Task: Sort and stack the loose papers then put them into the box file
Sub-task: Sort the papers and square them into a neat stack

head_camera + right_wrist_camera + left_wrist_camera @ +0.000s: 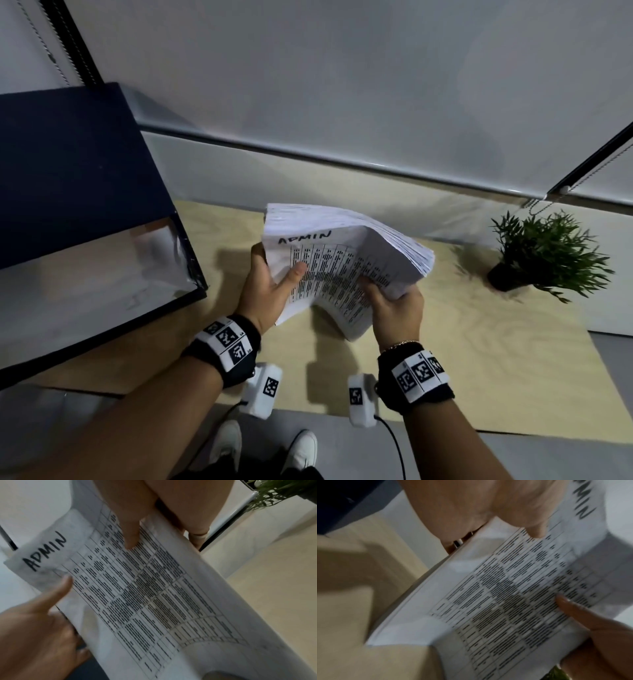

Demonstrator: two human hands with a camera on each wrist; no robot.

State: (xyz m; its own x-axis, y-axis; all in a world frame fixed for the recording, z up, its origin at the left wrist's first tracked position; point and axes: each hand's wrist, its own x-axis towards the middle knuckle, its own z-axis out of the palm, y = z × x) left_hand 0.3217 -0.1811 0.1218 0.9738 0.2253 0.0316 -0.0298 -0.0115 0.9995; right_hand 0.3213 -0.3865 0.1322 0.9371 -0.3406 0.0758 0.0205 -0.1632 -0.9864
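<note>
A thick stack of printed papers (342,260), its top sheet a table headed "ADMIN", is held bent and tilted above the wooden table (479,359). My left hand (270,287) grips its left edge, thumb on the top sheet. My right hand (392,303) grips the right lower edge, thumb on top and fingers underneath. The box file (68,164) lies open at the left with its dark blue lid raised. In the left wrist view the stack (505,601) fills the frame. The right wrist view shows the same sheet (145,595) with my left hand (34,615) on it.
A small potted plant (544,257) stands at the table's far right. A grey wall with a rail runs behind the table. Blind cords hang at the upper left and right. White shoes show on the floor below the table's front edge.
</note>
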